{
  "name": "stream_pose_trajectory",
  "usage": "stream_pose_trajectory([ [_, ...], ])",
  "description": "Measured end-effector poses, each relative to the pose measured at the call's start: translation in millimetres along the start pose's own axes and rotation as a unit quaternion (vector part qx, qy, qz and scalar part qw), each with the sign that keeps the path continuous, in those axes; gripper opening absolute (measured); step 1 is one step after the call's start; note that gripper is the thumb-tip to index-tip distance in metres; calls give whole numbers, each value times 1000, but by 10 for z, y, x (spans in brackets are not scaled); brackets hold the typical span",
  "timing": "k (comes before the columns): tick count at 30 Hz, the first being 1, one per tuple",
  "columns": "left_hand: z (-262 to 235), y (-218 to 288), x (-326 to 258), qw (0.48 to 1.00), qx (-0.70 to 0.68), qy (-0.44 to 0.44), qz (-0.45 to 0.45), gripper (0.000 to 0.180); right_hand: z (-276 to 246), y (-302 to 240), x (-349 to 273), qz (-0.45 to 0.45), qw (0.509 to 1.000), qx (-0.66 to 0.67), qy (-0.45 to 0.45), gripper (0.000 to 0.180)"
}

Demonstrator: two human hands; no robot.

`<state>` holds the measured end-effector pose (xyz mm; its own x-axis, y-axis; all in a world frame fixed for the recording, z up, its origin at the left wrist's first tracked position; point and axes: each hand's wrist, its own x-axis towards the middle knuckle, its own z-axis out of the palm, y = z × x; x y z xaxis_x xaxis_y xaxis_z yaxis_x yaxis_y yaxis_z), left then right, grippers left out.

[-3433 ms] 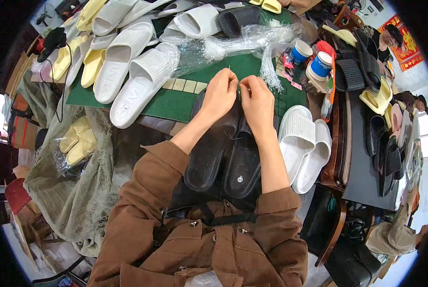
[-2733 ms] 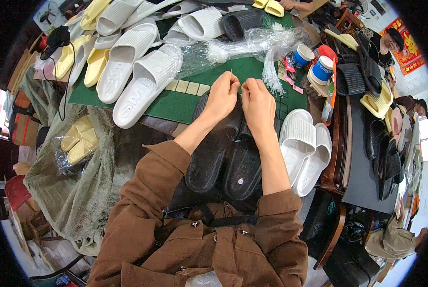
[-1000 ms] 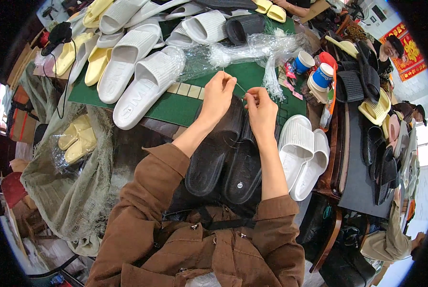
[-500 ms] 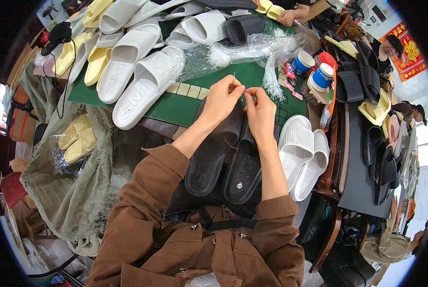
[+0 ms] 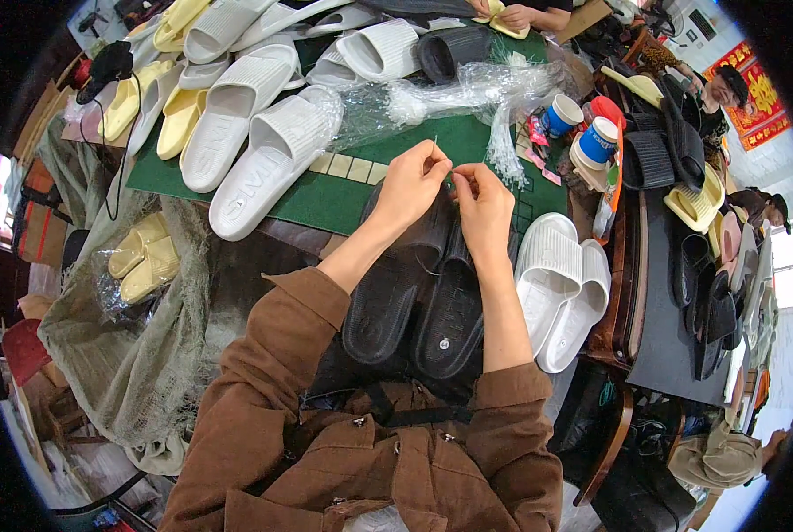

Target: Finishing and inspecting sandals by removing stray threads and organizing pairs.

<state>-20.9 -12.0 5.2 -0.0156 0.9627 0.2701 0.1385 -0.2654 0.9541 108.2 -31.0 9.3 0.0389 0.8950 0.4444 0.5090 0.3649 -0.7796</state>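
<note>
A pair of black slippers lies in front of me, toes away from me, one with a small round white sticker on its heel. Above their straps my left hand and my right hand meet, thumbs and fingertips pinched. A thin string sticks up by the left fingertips; its run between the two hands is too fine to follow. Another fine strand curves at the black straps. Beside my right forearm lies a pair of white slippers. A bundle of white plastic strings hangs beyond the right hand.
Grey slippers and yellow slippers crowd the green mat. Paper cups stand at right. A sack with bagged yellow slippers is at left. Across the table, a co-worker's hands hold a yellow slipper.
My right hand has shifted very slightly; the left stays put, both still pinched. Across the table, the co-worker's second hand has come into view at the yellow slipper, which has turned.
</note>
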Motion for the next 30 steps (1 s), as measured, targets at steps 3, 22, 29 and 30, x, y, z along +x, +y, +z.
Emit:
stream_pose_trajectory([
  [3, 2, -3, 5, 1000, 19, 13, 10, 12, -18, -29, -1, -29, 999, -20, 12, 6],
  [22, -13, -2, -8, 999, 33, -14, -7, 14, -79, -90, -3, -49, 987, -152, 6, 7],
  [29, 19, -65, -34, 997, 61, 10, 44, 11, -44, -89, 31, -94, 986, -138, 12, 7],
  [30, 25, -95, -26, 997, 61, 9, 43, 11, -39, -82, 28, -92, 985, -146, 15, 8],
])
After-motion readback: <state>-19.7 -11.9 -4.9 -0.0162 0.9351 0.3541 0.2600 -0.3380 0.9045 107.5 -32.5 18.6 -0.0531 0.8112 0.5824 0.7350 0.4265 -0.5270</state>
